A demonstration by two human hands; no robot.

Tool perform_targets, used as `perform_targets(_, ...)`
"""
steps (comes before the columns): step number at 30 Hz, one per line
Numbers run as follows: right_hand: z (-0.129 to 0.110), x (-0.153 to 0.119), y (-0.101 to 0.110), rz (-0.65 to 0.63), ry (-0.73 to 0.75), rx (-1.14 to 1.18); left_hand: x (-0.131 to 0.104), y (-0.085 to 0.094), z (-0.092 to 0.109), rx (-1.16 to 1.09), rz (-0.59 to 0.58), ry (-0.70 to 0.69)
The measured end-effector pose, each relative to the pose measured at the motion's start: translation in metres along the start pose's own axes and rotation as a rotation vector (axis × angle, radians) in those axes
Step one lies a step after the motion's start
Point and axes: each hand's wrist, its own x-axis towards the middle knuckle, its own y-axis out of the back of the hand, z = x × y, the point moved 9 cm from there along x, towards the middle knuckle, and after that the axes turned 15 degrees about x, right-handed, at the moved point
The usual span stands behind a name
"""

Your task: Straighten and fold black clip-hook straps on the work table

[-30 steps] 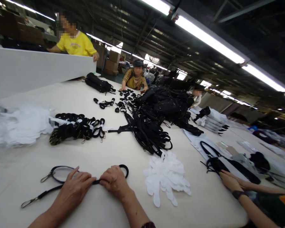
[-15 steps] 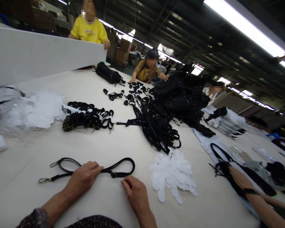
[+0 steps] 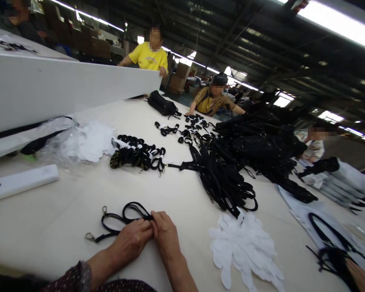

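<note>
A black strap (image 3: 109,234) with metal snap hooks lies looped on the table in front of me. My left hand (image 3: 136,236) is closed on its folded middle, fingertips pressed down. Against it, my right hand (image 3: 164,231) pinches the same strap at the bundle's right end. The fingers hide most of the held part. To the right sits a pile of white paper-like strips (image 3: 243,247). Behind my hands is a row of bundled black straps (image 3: 136,153) wrapped with white bands.
A heap of loose black straps (image 3: 225,178) and black bags (image 3: 261,142) covers the table's right side. White pieces in clear plastic (image 3: 88,142) and a white bar-shaped object (image 3: 24,182) lie left. A co-worker's hand (image 3: 360,273) handles a black bag at lower right.
My right hand has moved left to meet my left hand, and the strap's right loop has been folded in. The view has swung left.
</note>
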Motion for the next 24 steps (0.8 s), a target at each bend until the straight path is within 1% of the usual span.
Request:
perform_targets(3,-0.001,-0.001,-0.004,0.015,0.065,-0.083,-0.006,-0.001,-0.004,0.031,-0.091,-0.007)
perform_targets(5,0.000,-0.001,-0.004,0.030,0.095,-0.114,-0.016,0.004,-0.012,0.050,-0.109,-0.018)
perform_targets(8,0.001,-0.002,-0.003,0.052,0.117,-0.111,-0.038,0.023,-0.034,0.095,-0.034,-0.013)
perform_targets(10,0.001,-0.002,0.000,0.080,0.129,-0.083,-0.052,0.034,-0.052,0.139,0.005,0.021)
perform_targets(12,0.002,-0.001,0.002,0.104,0.114,-0.036,-0.061,0.040,-0.065,0.169,0.019,0.057)
perform_targets(13,0.003,-0.001,0.003,0.108,0.095,-0.018,-0.063,0.041,-0.067,0.173,0.018,0.072)
perform_targets(14,0.004,0.001,0.004,0.106,0.071,-0.010,-0.063,0.040,-0.067,0.170,0.014,0.079)
perform_targets(16,0.003,0.003,0.004,0.085,0.030,-0.030,-0.059,0.035,-0.060,0.147,0.002,0.077)
perform_targets(19,-0.005,0.006,0.000,0.050,0.031,-0.093,-0.047,0.029,-0.046,0.112,0.010,0.074)
perform_targets(21,-0.013,0.007,-0.005,0.033,0.067,-0.104,-0.039,0.030,-0.040,0.094,0.036,0.079)
perform_targets(24,-0.021,0.007,-0.013,0.009,0.128,-0.093,-0.031,0.040,-0.040,0.094,0.094,0.072)
